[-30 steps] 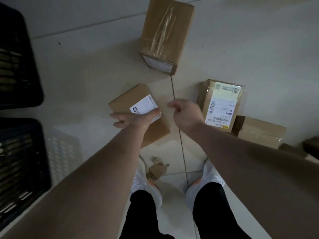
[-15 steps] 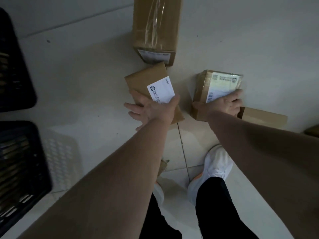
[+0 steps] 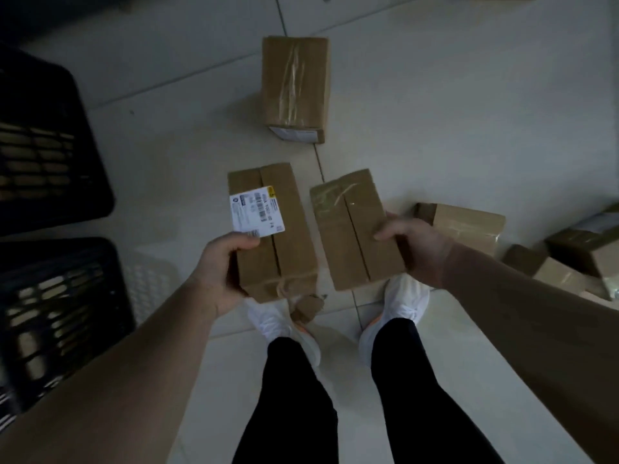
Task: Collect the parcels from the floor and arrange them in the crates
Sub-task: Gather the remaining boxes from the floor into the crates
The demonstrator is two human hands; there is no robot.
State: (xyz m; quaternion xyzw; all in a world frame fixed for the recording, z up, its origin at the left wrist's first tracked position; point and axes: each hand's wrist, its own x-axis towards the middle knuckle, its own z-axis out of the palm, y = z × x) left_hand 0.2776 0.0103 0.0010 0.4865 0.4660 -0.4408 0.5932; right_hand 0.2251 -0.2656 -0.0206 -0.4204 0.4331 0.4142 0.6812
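Above the white shoes (image 3: 398,303), the left hand (image 3: 224,266) grasps a labelled box (image 3: 278,236) and the right hand (image 3: 412,249) grasps a plain box (image 3: 355,229), side by side and apart. Another box (image 3: 294,88) lies farther on the floor (image 3: 452,112); black crates (image 3: 50,145) sit at left.

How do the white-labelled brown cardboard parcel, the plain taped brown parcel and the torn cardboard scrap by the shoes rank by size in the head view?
1-2. White-labelled brown cardboard parcel and plain taped brown parcel: nearly alike, both held up near the camera, so unranked.
3. Torn cardboard scrap: clearly smallest.
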